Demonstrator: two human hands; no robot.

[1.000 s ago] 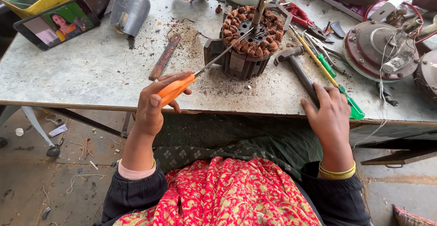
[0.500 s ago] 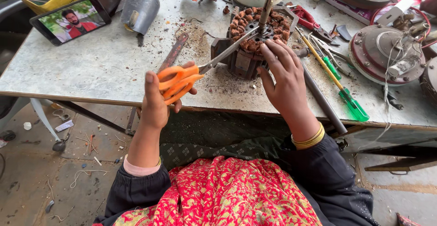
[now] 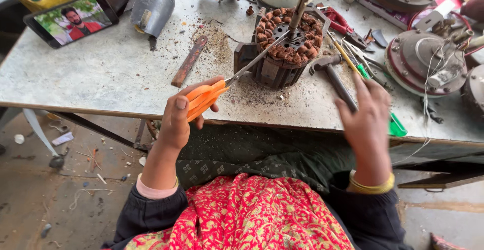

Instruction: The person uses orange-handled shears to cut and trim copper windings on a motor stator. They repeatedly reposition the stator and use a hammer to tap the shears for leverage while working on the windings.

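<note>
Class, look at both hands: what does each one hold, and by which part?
The left hand holds the scissors by their orange handles, blades toward the copper-wound stator. The right hand holds nothing; it hovers by the hammer.

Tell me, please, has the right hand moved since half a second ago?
Yes. The right hand has pulled back from the copper-wound motor core toward the table's near edge, and now hovers over the hammer handle, right of the core.

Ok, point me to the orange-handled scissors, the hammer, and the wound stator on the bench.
orange-handled scissors (image 3: 204, 99): head view, on the orange handle loops in the left hand.
hammer (image 3: 339, 82): head view, on the dark handle just below the head.
wound stator (image 3: 282, 46): head view, on the copper coil ring.
</note>
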